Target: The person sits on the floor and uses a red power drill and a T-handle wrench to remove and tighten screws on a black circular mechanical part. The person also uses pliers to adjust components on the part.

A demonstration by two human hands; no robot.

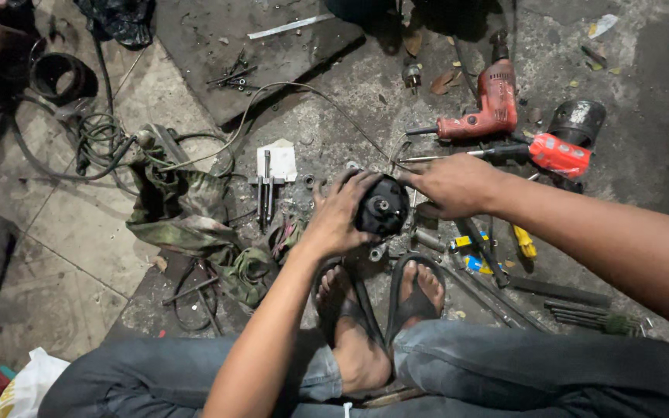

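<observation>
Gripping from both sides, two hands close on one round black motor housing (383,206) held just above the grimy floor (334,124). The left hand (340,213) wraps the housing's left flank, fingers curled over its top edge and pressed to the casing. The right hand (451,184) comes in from the housing's right, fingers bent down against its rim; whether the fingertips pinch anything small there cannot be told.

Directly below the housing, two bare feet (381,310) in black sandals rest side by side, with both knees in blue jeans (505,371) nearer the camera. Just right of the housing lie one yellow-handled tool (523,241) and several dark metal rods (574,310). Up and to the right of the housing, count two red power drills: one (489,104) pointing left, a second (555,153) just beneath it, and one black cylinder (578,121) beside them. Left of the housing sits one white paper scrap (277,161) with one metal puller (266,190) lying partly on it. Further left, one crumpled camouflage cloth (183,213), then a tangle of cables (98,135).
</observation>
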